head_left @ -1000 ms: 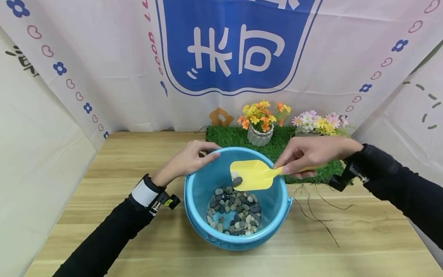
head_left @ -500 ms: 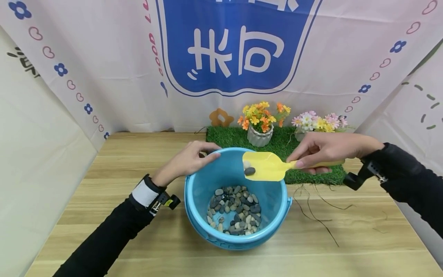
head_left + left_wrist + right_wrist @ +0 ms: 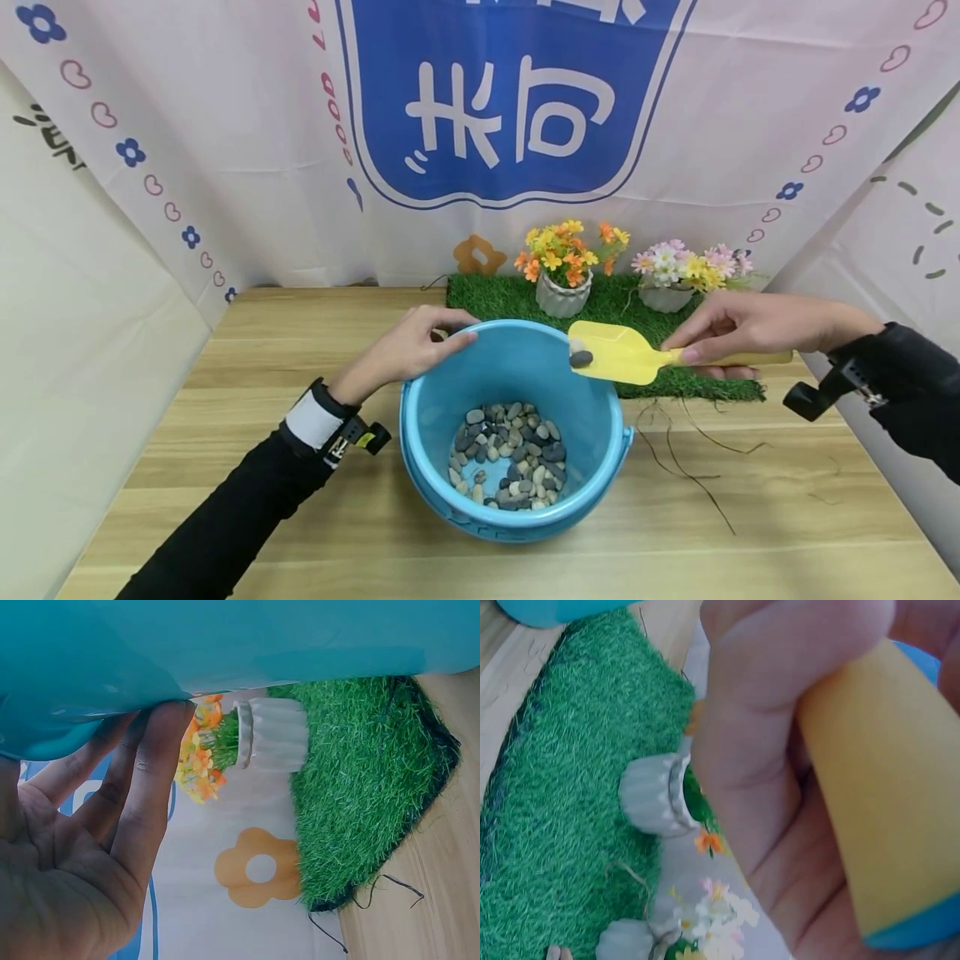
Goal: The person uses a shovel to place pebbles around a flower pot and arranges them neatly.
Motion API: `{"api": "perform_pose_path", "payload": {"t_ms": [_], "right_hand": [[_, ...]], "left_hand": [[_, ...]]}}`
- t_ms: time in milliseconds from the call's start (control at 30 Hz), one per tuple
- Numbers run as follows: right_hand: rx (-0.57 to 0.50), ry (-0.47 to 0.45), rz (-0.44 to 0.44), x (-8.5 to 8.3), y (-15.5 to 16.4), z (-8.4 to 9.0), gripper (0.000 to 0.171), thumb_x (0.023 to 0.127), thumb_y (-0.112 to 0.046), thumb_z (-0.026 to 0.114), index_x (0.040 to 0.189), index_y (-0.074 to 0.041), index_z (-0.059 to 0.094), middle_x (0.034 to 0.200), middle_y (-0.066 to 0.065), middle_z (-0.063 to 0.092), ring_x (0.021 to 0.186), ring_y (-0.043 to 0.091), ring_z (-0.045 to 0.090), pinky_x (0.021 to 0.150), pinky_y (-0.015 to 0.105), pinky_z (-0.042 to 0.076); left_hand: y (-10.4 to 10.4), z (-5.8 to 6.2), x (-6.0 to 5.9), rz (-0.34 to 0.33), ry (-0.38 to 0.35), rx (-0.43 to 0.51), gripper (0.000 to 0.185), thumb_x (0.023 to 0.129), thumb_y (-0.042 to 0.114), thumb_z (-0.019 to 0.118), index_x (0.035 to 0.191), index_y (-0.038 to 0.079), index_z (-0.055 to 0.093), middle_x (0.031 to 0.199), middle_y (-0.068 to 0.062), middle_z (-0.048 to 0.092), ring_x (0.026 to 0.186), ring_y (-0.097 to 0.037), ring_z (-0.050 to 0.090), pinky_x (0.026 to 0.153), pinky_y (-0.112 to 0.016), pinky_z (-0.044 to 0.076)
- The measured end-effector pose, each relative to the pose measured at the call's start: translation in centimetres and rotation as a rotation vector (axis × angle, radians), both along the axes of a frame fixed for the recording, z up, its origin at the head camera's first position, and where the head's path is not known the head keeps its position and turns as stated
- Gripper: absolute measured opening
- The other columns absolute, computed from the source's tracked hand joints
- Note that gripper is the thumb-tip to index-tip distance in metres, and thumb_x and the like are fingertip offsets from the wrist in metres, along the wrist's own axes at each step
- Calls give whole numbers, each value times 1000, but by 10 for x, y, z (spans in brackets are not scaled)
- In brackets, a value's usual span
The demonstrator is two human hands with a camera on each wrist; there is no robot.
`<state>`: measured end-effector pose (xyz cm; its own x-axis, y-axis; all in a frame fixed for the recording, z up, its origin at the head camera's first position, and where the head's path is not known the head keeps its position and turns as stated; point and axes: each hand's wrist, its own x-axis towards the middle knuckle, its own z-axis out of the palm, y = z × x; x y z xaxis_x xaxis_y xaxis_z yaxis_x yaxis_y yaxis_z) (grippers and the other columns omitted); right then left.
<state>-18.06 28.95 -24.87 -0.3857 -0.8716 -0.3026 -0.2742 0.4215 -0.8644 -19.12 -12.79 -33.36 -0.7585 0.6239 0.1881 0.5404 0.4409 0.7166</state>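
A blue bucket (image 3: 427,467) stands on the table with grey, black and pale pebbles (image 3: 536,450) spread over its bottom, a bare patch among them. My left hand (image 3: 405,343) grips the bucket's far-left rim; in the left wrist view its fingers (image 3: 150,765) press against the outer wall. My right hand (image 3: 750,329) holds a yellow toy shovel (image 3: 618,354) by its handle. The blade is level over the bucket's right rim, and a dark pebble (image 3: 581,359) and a pale one lie near its tip. Close up, the right wrist view has the yellow handle (image 3: 885,780) inside the curled fingers.
Behind the bucket lies an artificial grass mat (image 3: 487,292). On it stand a pot of orange and yellow flowers (image 3: 564,296) and a pot of pink and white flowers (image 3: 663,296). Thin dark strands (image 3: 690,471) lie on the wooden table (image 3: 300,517); a printed cloth hangs behind.
My right hand has moved right with the shovel, from over the bucket's middle to its right rim, the pebbles still on the blade. The left hand and the bucket have stayed in place.
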Motion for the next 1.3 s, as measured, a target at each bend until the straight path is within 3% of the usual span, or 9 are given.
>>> {"api": "perform_pose_path", "payload": {"t_ms": [400,767,1100,1300], "right_hand": [[12,12,-73,-4,31,-12,31,98,2,43,123,-2,60,63,10,53,44,19,45,44,33,48],[-119,31,-9,-13,57,-25,30,97,9,37,115,4,61,74,10,51,48,18,49,39,34,45],[35,47,-224,-7,79,-40,26,100,-2,41,108,-1,66,65,11,53,48,17,48,48,36,48],[-12,67,-248,-5,98,-58,30,100,-2,39,121,-1,61,64,10,55,50,12,50,44,35,48]], "left_hand": [[-2,0,1,4,-8,-12,27,96,27,54,116,11,65,96,1,64,84,-12,61,67,-26,53],[-2,1,3,16,1,-8,26,96,25,55,115,11,66,96,1,64,84,-12,61,67,-26,53],[-2,3,4,13,-8,-15,27,96,26,54,116,11,65,97,0,64,86,-13,61,68,-27,53],[-1,1,2,6,0,-8,27,96,26,54,115,11,66,96,0,64,84,-12,61,67,-26,53]]}}
